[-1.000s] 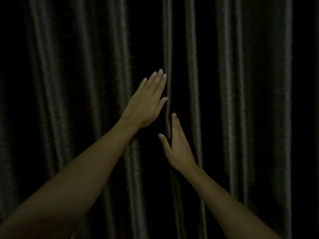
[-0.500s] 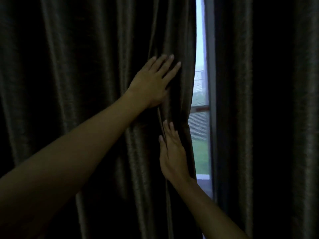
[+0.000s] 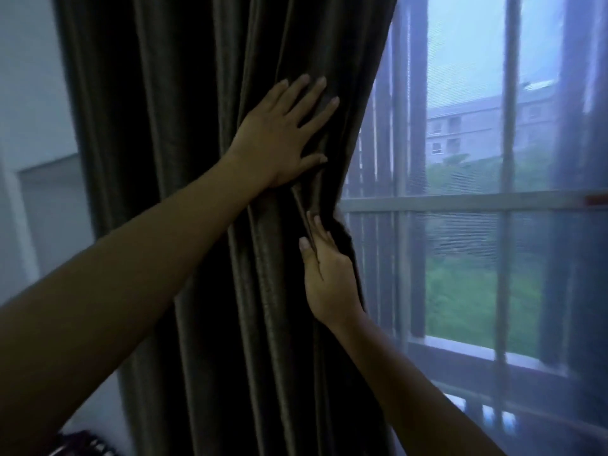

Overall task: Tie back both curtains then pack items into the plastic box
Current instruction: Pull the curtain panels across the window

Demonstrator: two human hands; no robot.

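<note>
Left hand [image 3: 279, 139] spread flat on the vertical curtain [image 3: 184, 93]. Lower, nearer its free edge, right hand [image 3: 325, 274] straight-fingered, gripping nothing.

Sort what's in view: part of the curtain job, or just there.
Job: curtain, left hand pressing flat on it, right hand along its edge.
Just there: window, wall, building outside, a dark thing at bottom left, too dim to name.
</note>
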